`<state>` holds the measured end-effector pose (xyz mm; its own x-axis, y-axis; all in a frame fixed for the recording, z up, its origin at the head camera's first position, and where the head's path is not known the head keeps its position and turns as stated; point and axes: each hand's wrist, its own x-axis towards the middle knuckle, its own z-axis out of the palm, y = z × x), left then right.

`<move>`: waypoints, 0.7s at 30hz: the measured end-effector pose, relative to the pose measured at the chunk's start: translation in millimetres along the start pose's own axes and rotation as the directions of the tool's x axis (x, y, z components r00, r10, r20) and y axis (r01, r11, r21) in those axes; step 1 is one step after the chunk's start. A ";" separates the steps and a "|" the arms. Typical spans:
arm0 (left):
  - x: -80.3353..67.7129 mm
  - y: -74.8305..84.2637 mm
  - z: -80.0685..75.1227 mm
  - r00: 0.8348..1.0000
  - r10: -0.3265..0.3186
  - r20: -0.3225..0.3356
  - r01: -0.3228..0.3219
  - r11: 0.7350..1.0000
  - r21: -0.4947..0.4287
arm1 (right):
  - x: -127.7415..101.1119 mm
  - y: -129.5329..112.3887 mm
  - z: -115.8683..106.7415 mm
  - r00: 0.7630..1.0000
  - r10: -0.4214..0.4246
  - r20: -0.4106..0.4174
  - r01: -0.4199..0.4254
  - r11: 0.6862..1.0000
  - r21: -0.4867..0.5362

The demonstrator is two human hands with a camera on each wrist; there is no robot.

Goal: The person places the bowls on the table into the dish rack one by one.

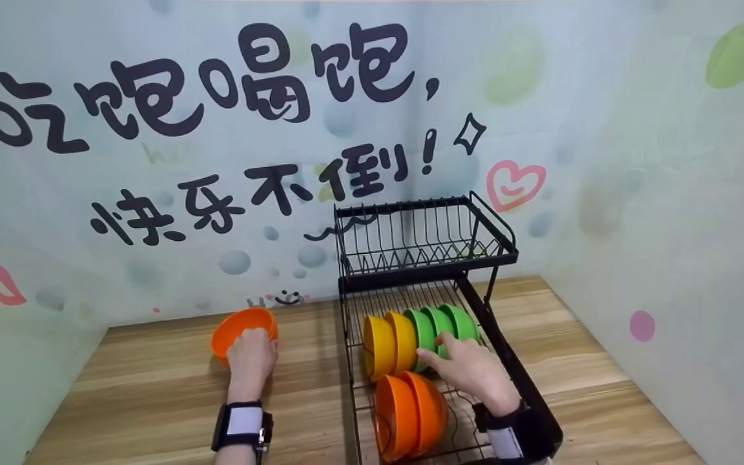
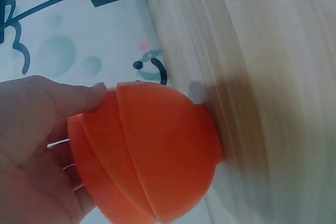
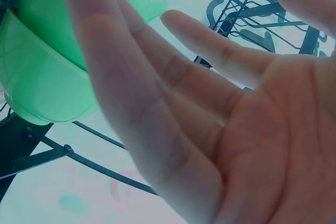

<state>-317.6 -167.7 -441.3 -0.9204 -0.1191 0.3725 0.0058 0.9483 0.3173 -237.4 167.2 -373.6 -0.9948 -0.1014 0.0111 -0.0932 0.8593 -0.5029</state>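
Note:
On the table at the left, my left hand (image 1: pixel 252 355) grips nested orange bowls (image 1: pixel 233 328). The left wrist view shows the thumb on the outside near the rim and the fingers reaching inside the stack (image 2: pixel 165 145), whose foot is close to the wood. My right hand (image 1: pixel 472 369) hovers with spread, relaxed fingers over the green bowls (image 1: pixel 460 323) in the dish rack (image 1: pixel 527 387). Its palm is bare in the right wrist view, beside a green bowl (image 3: pixel 47 80). Left of the green ones stand two yellow bowls (image 1: pixel 380 349) on edge; two orange bowls (image 1: pixel 396 420) stand nearer me.
The black rack has a raised upper basket (image 1: pixel 423 255) at the back. A printed wall (image 1: pixel 230 161) closes off the rear, with another wall (image 1: pixel 688 258) on the right. Wooden tabletop (image 1: pixel 146 387) surrounds the bowls at the left.

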 end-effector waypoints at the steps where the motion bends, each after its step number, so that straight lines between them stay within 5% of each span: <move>1: -0.4 -0.2 -0.7 1.000 0.001 -0.013 -0.001 1.000 -0.005 | 0.0 -0.1 -0.1 1.000 -0.001 0.000 0.001 1.000 -0.002; 21: -5.0 -3.5 -21.3 0.998 0.052 -0.017 -0.053 0.997 -0.063 | -0.6 -0.7 0.1 1.000 0.001 0.011 -0.001 1.000 -0.021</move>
<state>-304.7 -176.8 -425.7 -0.9120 -0.0743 0.4035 0.0794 0.9329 0.3513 -236.8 166.6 -373.4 -0.9944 -0.1060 0.0014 -0.0934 0.8696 -0.4849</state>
